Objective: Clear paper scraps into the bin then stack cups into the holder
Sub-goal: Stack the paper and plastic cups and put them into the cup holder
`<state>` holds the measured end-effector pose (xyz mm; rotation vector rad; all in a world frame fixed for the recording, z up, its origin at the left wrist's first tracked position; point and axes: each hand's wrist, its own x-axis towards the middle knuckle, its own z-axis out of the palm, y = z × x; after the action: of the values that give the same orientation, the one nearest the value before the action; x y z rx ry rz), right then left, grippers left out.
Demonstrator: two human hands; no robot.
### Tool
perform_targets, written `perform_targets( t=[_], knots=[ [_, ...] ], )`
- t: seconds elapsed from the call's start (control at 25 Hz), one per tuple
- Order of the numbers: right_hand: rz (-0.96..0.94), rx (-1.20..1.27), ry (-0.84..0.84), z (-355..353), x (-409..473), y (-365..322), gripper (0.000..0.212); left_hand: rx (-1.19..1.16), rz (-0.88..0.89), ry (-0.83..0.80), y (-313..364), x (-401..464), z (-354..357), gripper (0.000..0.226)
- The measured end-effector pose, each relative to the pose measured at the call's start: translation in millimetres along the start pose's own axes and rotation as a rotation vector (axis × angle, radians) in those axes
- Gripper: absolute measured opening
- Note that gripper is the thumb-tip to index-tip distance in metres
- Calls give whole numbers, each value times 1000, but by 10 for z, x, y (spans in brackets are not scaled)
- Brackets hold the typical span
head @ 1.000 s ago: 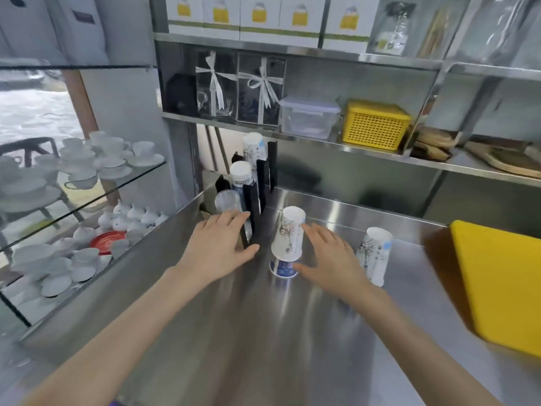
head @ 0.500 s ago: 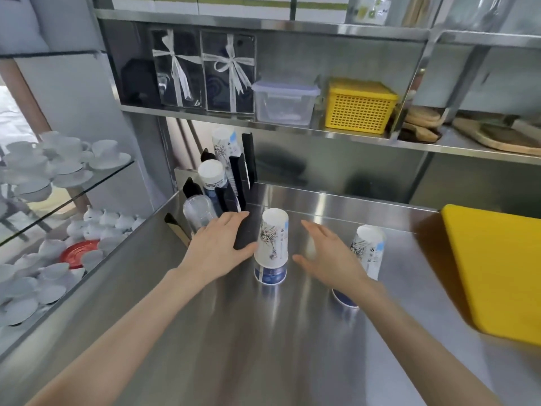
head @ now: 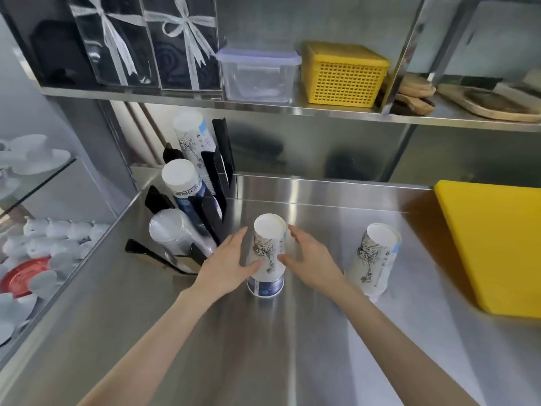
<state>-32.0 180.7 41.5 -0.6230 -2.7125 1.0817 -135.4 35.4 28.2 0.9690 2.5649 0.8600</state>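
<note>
Cups stacked upside down form the middle stack (head: pixel 268 253) on the steel counter (head: pixel 263 347), its long axis upright, closed white bottoms pointing up and open rims facing down against the metal. The stack is white with a dark sketch print, and a blue-banded cup shows at its foot.

The left hand (head: pixel 227 266) lies against the left flank of this stack with fingers straight and the thumb touching the lower wall. The right hand (head: pixel 311 263) is at the right flank, fingers extended and a little spread, thumb near the wall; whether it touches cannot be told. Neither hand has curled round the stack.

Left of the middle stack stands the black cup holder (head: pixel 210 206), which carries 3 columns leaning back toward the wall: a clear plastic stack (head: pixel 172 234) nearest, a white-capped blue stack (head: pixel 183 183) behind it, and a printed paper stack (head: pixel 193 136) at the rear. Right of the middle stack, well apart, a second printed stack (head: pixel 376 259) stands inverted and tilts slightly right. Farther right lies a yellow board (head: pixel 494 244).

Compared with 0.5 s earlier, both hands have closed in on the middle stack: the left hand has left the holder's side and the right has narrowed its gap.
</note>
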Motion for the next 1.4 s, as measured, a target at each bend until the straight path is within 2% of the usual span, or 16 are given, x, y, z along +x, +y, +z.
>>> perform_targets(
  t=[0.32, 1.0, 1.2, 1.4],
  knots=[
    [-8, 116, 94, 89, 135, -7, 52, -120, 54, 97, -23, 206, 98, 61],
    [-261, 138, 266, -568, -363, -677, 50, -211, 325, 337, 604, -265, -586, 58],
    [-259, 175, 241, -504, -691, -574, 51, -268, 325, 306, 552, -532, -422, 56],
    [-143, 231, 146, -161, -1043, -175, 50, -358, 220, 163, 316, -846, 111, 55]
  ],
)
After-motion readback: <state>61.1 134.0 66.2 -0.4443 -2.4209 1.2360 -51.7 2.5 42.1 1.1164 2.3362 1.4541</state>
